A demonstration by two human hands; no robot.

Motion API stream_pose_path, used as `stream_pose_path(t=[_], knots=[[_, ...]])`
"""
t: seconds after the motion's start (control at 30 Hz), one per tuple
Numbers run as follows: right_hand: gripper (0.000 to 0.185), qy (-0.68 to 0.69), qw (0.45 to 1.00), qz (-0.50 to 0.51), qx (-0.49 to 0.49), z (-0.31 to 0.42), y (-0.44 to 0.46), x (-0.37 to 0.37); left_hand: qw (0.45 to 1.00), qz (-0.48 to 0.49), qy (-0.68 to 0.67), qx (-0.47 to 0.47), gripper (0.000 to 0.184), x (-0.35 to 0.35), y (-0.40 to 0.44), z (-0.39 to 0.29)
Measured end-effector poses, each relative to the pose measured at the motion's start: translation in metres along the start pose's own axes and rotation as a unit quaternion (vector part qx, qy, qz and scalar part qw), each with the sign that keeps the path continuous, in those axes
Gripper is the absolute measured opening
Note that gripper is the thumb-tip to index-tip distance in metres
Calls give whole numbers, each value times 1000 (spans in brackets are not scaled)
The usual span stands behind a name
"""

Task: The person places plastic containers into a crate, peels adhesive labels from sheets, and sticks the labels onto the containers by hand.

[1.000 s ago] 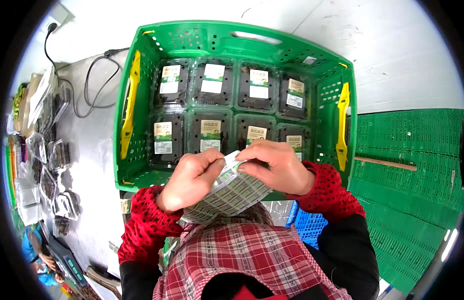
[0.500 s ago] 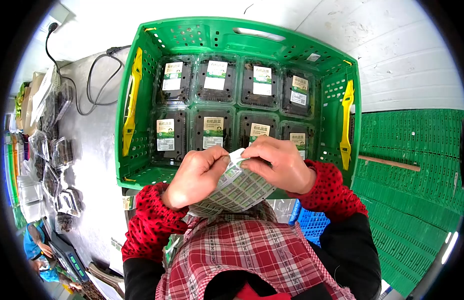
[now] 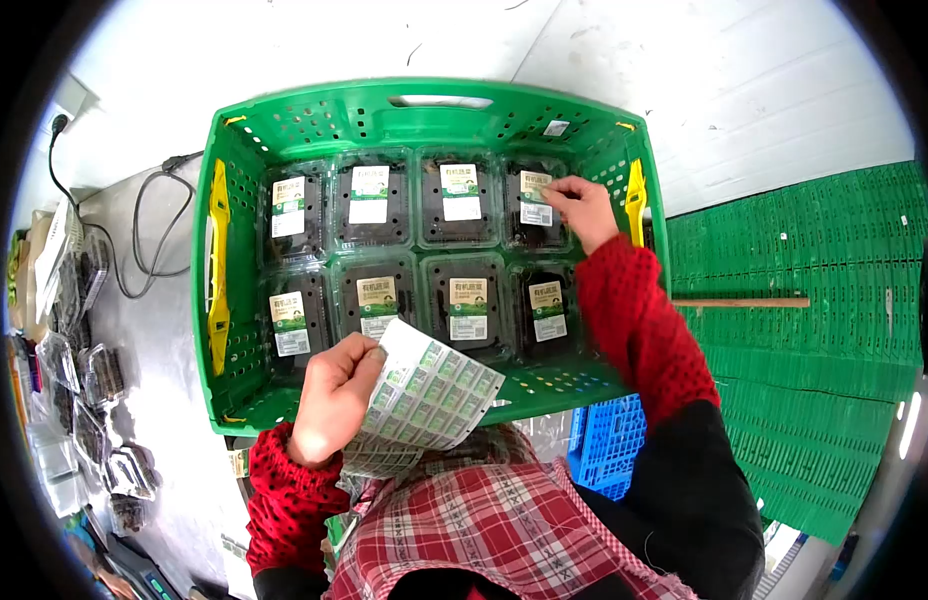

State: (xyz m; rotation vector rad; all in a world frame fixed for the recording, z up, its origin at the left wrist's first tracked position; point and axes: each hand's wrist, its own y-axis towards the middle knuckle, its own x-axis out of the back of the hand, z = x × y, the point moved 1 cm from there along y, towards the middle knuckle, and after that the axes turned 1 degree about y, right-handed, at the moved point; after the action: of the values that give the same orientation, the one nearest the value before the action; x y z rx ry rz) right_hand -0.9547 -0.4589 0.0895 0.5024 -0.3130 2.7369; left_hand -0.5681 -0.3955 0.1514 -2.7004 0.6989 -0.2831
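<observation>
The sticker sheet [image 3: 439, 385] is pale and limp, printed with close rows of small green-and-white labels, with a blank whitish strip along its top edge; its lower part bends under toward the red plaid apron [image 3: 484, 515]. It hangs over the near side of a green perforated crate [image 3: 514, 120], pinched at its upper left corner between the thumb and fingers of the left hand [image 3: 334, 395]. The right hand [image 3: 582, 212] reaches to the far right clamshell box [image 3: 532, 236], fingertips at the right edge of its tan, green and white label [image 3: 535, 186]; whether they grip anything cannot be told. Eight clear lidded boxes with dark contents lie in the crate in two rows of four, each bearing a label. The sheet's top edge and the left hand overlap the near row's second box [image 3: 356, 283], and the right hand covers part of the box it reaches. Yellow handles [image 3: 219, 270] stand at both crate ends. Left, more clamshells [image 3: 132, 472] crowd a grey worktop [image 3: 174, 345] with a black cable [image 3: 179, 162]; right, a wooden rod [image 3: 744, 302] lies against green slatted plastic [image 3: 784, 400], and a blue crate [image 3: 612, 455] sits below.
</observation>
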Motion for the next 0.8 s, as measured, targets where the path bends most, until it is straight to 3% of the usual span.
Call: stream_pose_path(t=[0.03, 0.07, 0.17, 0.23, 0.3, 0.37, 0.43, 0.47, 0.5, 0.57, 0.7, 0.77, 0.8], knots=[[15, -11, 998, -3, -58, -32, 22, 12, 1000, 0, -4, 4, 14, 0, -1, 3], [15, -14, 998, -1, -57, -58, 39, 13, 1000, -4, -14, 5, 14, -2, -2, 3], [18, -80, 996, -13, 26, -95, 61, 6, 1000, 2, -20, 13, 14, -5, -2, 6], [16, -302, 945, -76, 103, -91, 57, -5, 1000, -3, -8, 10, 13, -2, -2, 8], [16, -297, 947, -89, 82, -79, 52, -5, 1000, -8, 20, -2, 13, 0, -2, 6], [21, -395, 909, -99, 94, -54, 45, 2, 1000, -18, 20, -6, 14, 1, -4, 6], [20, -283, 948, 94, 109, 17, -1, -15, 998, -16, 44, -37, 15, 1, -5, 2], [18, -149, 968, 196, 55, 51, -40, -31, 998, -19, 50, -40, 15, 1, -6, 0], [17, -9, 959, 283, -3, 76, -79, -49, 998, -2, 48, -38, 15, 2, -5, -3], [19, 12, 914, 394, 95, 96, -129, -68, 999, 19, 16, -41, 15, -1, -8, -3], [19, 73, 914, 398, 38, 111, -167, -78, 998, 33, 25, -41, 15, 1, -16, -3], [24, 13, 932, 337, 131, 110, -178, -79, 998, 44, 31, -45, 15, 2, -23, -7], [24, 13, 933, 335, 130, 110, -183, -80, 997, 59, 31, -35, 15, 2, -25, -6]])
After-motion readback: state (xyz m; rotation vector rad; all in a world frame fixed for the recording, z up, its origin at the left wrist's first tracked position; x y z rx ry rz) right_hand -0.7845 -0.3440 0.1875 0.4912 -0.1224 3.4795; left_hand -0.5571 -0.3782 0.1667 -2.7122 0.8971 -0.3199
